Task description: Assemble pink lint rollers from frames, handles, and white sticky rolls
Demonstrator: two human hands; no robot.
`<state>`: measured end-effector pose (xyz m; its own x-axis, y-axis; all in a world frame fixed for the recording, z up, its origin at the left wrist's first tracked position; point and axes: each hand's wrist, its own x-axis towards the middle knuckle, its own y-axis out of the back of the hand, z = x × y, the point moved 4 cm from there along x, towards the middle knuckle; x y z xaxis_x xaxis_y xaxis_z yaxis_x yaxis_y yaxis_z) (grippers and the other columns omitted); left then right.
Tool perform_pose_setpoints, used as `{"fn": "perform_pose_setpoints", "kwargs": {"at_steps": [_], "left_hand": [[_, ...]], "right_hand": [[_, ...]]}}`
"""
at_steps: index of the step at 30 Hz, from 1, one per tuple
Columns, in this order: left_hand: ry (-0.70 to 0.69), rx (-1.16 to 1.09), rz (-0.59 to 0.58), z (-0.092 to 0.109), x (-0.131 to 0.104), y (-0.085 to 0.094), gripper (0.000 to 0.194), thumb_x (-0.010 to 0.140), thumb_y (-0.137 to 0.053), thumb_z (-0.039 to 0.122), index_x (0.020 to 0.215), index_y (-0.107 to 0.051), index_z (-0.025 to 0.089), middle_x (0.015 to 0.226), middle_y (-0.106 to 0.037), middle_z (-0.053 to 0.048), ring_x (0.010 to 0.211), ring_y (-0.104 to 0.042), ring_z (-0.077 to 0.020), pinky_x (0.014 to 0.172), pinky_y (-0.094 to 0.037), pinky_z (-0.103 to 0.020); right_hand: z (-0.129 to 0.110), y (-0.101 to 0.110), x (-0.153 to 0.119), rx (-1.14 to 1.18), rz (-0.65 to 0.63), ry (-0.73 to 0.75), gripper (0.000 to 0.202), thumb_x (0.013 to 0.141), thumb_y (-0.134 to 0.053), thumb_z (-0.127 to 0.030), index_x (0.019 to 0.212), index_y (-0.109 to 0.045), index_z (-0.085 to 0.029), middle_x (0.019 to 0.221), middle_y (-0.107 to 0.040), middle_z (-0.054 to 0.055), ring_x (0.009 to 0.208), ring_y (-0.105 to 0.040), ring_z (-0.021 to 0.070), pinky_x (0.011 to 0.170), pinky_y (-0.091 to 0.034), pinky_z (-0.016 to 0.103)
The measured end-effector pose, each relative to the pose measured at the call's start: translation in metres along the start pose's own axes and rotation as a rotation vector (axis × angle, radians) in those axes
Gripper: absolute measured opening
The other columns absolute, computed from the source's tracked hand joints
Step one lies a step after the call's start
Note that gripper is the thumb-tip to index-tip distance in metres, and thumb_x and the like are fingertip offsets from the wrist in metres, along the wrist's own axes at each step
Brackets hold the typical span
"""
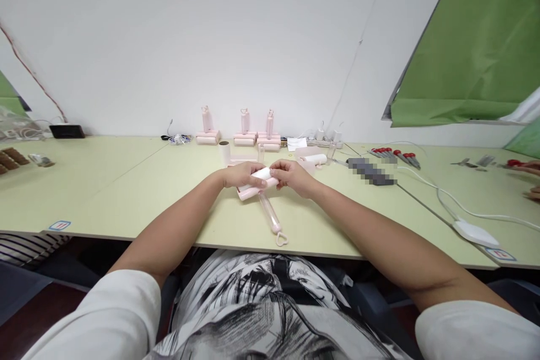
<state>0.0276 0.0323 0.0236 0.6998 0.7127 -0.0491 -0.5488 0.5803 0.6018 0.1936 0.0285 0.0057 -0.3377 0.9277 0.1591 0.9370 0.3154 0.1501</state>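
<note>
Head view's got both hands busy on 1 pink lint roller (pixel 251 192), just above the near-middle part of the pale green table (pixel 139 197). Left hand (pixel 244 174) is wrapped around the left side of its head, thumb over the white roll (pixel 262 174). Right hand (pixel 295 177) has the right end pinched in its fingertips. The clear handle (pixel 270 212) slants toward the near edge, ending in a heart-shaped loop (pixel 282 239). Just beyond the left hand there's an upright tube (pixel 224 154), and another white roll (pixel 315 159) lies off to the right. 3 more pink lint rollers (pixel 244 139) sit by the far wall (pixel 261 39), handles up. Red-topped tools (pixel 399 154) are over right, and another person's hand (pixel 529 167) shows at the right edge.
</note>
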Motion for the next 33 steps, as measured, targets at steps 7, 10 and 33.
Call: {"fn": "perform_pose_setpoints", "kwargs": {"at_steps": [7, 10, 33], "left_hand": [[-0.02, 0.117, -0.059, -0.017, 0.005, 0.005, 0.052, 0.07, -0.069, 0.053, 0.111, -0.066, 0.021, 0.105, -0.066, -0.003, 0.096, -0.058, -0.0201, 0.079, -0.043, -0.024], [-0.031, 0.119, -0.052, -0.017, 0.005, 0.005, 0.053, 0.072, -0.068, 0.054, 0.114, -0.065, 0.021, 0.105, -0.066, -0.003, 0.095, -0.058, -0.0195, 0.079, -0.043, -0.024], [-0.104, 0.018, 0.0, -0.002, 0.006, 0.008, 0.049, 0.069, -0.071, 0.054, 0.099, -0.066, 0.015, 0.085, -0.063, -0.002, 0.071, -0.055, -0.0142, 0.058, -0.039, -0.023]], "right_hand": [[0.015, -0.007, 0.001, 0.073, -0.127, -0.154, 0.031, 0.063, -0.083, -0.027, 0.077, -0.057, -0.017, 0.062, -0.06, -0.003, 0.047, -0.058, 0.0102, 0.049, -0.052, 0.025], [0.015, -0.007, 0.001, 0.094, -0.126, -0.152, 0.033, 0.062, -0.083, -0.027, 0.077, -0.056, -0.018, 0.061, -0.06, -0.004, 0.047, -0.058, 0.0099, 0.049, -0.052, 0.025], [-0.004, -0.011, 0.0, 0.235, -0.112, -0.142, 0.03, 0.058, -0.072, -0.017, 0.069, -0.044, -0.021, 0.052, -0.051, -0.007, 0.044, -0.048, 0.0079, 0.039, -0.047, 0.02]]}}
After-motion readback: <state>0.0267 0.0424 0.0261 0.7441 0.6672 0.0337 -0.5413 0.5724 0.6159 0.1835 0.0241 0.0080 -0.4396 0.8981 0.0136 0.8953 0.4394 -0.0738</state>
